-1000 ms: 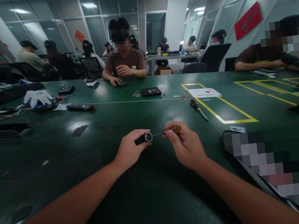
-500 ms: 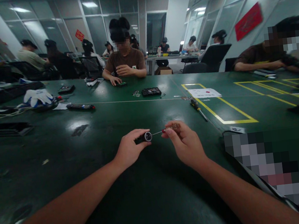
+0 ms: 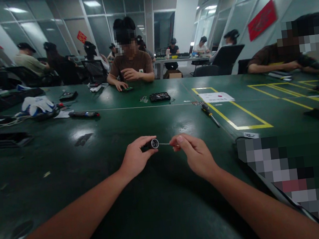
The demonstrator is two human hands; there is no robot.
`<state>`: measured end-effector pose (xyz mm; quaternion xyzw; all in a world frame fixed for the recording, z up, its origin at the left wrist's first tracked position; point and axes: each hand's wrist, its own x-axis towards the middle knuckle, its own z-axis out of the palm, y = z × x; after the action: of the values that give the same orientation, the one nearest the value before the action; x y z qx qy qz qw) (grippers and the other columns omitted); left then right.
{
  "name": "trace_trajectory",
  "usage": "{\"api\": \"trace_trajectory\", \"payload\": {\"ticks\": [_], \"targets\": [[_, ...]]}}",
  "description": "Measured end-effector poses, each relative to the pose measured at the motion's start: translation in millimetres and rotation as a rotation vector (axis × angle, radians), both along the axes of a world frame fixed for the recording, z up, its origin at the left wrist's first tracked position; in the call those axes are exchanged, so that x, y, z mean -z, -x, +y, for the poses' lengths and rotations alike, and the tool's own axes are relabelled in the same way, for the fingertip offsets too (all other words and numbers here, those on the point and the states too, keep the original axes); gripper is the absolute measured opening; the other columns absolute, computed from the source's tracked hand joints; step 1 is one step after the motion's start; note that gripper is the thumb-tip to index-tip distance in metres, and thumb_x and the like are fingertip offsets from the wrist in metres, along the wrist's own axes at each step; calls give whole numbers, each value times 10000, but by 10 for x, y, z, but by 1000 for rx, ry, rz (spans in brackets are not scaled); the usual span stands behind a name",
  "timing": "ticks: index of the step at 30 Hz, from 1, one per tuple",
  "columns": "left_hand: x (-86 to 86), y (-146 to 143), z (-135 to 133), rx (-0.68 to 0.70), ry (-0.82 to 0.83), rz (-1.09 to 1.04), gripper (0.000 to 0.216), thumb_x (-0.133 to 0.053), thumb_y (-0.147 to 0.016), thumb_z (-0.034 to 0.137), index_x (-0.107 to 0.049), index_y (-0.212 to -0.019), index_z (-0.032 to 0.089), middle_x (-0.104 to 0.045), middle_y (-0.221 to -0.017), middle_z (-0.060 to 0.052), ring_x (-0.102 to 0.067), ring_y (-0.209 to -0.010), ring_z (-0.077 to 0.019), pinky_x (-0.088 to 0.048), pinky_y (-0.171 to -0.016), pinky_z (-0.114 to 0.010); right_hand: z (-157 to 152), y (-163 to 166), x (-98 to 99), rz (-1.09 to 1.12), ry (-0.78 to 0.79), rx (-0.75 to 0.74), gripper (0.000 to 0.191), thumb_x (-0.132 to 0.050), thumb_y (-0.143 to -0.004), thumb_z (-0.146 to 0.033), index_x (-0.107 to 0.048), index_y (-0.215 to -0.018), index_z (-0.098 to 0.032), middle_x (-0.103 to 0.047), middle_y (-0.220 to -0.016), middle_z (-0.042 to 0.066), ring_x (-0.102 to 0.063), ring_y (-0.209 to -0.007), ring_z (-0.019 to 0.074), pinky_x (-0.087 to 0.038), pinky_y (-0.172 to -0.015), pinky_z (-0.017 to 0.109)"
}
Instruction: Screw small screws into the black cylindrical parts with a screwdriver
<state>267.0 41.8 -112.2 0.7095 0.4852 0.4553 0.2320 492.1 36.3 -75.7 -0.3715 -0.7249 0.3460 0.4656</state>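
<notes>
Over the green table (image 3: 147, 213), my left hand (image 3: 136, 158) is closed around a short black cylinder with a silver end (image 3: 151, 144). A thin metal shaft (image 3: 165, 144) runs from that silver end to my right hand (image 3: 193, 154), which pinches the small screwdriver it belongs to; the handle is mostly hidden by my fingers. Both hands hover close together at the table's centre, a little above the surface.
A black-and-yellow screwdriver (image 3: 210, 115) lies by yellow floor-tape lines (image 3: 235, 126) with a white sheet (image 3: 217, 97). A black device (image 3: 159, 97), a pen-like tool (image 3: 84, 114) and white gloves (image 3: 37, 104) lie further off. People sit across and to the right.
My right hand has closed further over the screwdriver handle, hiding its red part. Both hands stay together; the view shifted slightly.
</notes>
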Motion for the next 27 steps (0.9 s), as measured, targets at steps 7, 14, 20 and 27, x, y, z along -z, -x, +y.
{"api": "trace_trajectory", "payload": {"ticks": [7, 14, 20, 27], "targets": [[-26, 3, -16, 4, -13, 35, 409, -772, -822, 147, -729, -1217, 243, -720, -1239, -63, -663, -1163, -236, -488, -1085, -442, 56, 77, 13, 243, 162, 45, 213, -689, -904, -424, -664, -928, -214, -696, -850, 22, -672, -791, 180, -549, -773, 337], [15, 19, 24, 4, -39, -4, 404, -772, -828, 141, -725, -1218, 235, -719, -1239, -58, -659, -1166, -221, -475, -1097, -427, 215, 57, 71, 621, 678, 42, 350, -700, -881, -539, -648, -813, -200, -600, -668, -3, -601, -617, 158, -596, -750, 386], [15, 25, 30, -2, -19, -7, 417, -782, -834, 171, -718, -1238, 250, -712, -1256, -47, -652, -1181, -215, -471, -1101, -421, 212, 61, 111, 605, 460, 121, 339, -703, -874, -549, -647, -904, -216, -648, -789, 5, -637, -697, 162, -595, -744, 358], [-5, 13, 3, 9, -23, 3, 410, -786, -827, 173, -723, -1225, 250, -717, -1242, -53, -660, -1166, -225, -487, -1085, -437, 168, 95, 147, 336, 203, 167, 332, -619, -942, -543, -649, -977, -215, -695, -873, 24, -684, -787, 175, -573, -791, 362]]}}
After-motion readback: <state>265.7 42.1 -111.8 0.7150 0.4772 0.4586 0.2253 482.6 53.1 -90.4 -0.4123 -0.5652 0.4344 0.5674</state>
